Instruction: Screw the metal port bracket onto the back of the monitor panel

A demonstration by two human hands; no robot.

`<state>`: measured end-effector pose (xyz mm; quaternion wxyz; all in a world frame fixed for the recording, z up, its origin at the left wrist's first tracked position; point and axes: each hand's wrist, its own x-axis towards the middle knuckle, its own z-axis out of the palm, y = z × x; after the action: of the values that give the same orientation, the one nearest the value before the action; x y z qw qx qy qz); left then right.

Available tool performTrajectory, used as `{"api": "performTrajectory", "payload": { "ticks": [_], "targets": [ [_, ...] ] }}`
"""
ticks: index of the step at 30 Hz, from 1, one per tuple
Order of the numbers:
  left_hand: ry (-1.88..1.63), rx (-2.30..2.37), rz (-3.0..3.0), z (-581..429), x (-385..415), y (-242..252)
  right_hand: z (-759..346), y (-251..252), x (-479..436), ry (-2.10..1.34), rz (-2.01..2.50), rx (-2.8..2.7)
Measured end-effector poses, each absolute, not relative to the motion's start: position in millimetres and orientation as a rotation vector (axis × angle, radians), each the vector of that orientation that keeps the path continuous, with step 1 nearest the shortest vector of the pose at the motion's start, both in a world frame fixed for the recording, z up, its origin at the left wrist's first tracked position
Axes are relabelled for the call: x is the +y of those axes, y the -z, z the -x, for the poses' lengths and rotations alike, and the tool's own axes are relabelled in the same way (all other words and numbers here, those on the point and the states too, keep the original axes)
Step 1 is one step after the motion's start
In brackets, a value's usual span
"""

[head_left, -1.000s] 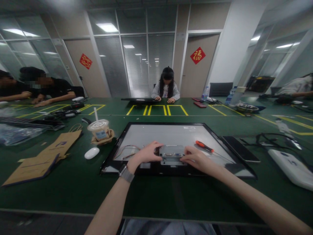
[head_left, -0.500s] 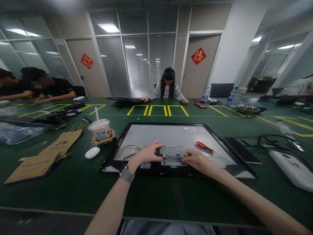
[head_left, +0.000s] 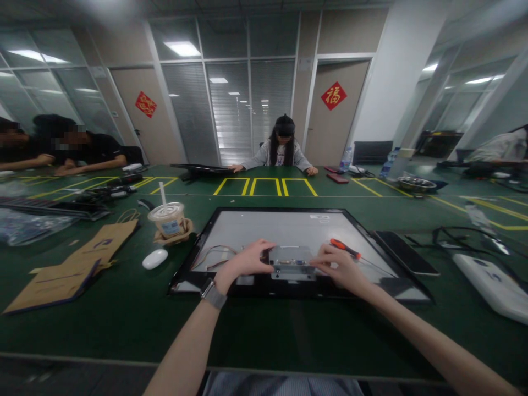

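A grey metal bracket box with video ports along its near side sits over the near part of a display panel lying flat, its black frame around a pale back. My left hand, with a watch on the wrist, grips the box's left end between thumb and fingers. At the right end, my right hand is closed, its fingertips pinched against the box's edge. Whether something small is between those fingertips is hidden. Behind that hand a screwdriver with an orange and black handle rests on the panel. Thin wires lie left of the box.
Left of the panel are a white mouse, a drink cup with a straw and a brown paper bag. To the right lie a black phone-like slab, cables and a white device. A person sits opposite.
My right hand has shifted slightly right and up along the box, from its lower right corner to its right edge. My left hand stays in place. The person opposite has moved a dark screen slightly left.
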<state>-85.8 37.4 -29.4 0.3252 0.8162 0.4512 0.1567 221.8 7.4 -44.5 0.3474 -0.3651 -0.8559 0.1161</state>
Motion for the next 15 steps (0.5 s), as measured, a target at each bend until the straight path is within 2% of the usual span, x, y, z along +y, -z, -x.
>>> {"api": "performTrajectory", "payload": {
  "ticks": [3,6,8,10,15],
  "targets": [
    [-0.4,1.198,-2.127,85.4,36.1,26.8,-241.1,40.0,16.9,-0.185,1.155,-2.016],
    [-0.38,1.213,-2.109,86.3,35.0,22.7,-268.8,38.3,25.1,0.087,1.522,-1.923],
    [-0.371,1.196,-2.105,87.8,35.2,20.7,-284.4,42.1,27.6,0.256,1.782,-1.967],
    [-0.397,1.17,-2.106,89.0,36.5,19.9,-293.0,48.4,27.6,0.268,1.954,-2.065],
    [-0.78,1.192,-2.094,80.3,40.8,23.7,-281.8,50.0,26.8,0.293,2.034,-2.131]
  ]
}}
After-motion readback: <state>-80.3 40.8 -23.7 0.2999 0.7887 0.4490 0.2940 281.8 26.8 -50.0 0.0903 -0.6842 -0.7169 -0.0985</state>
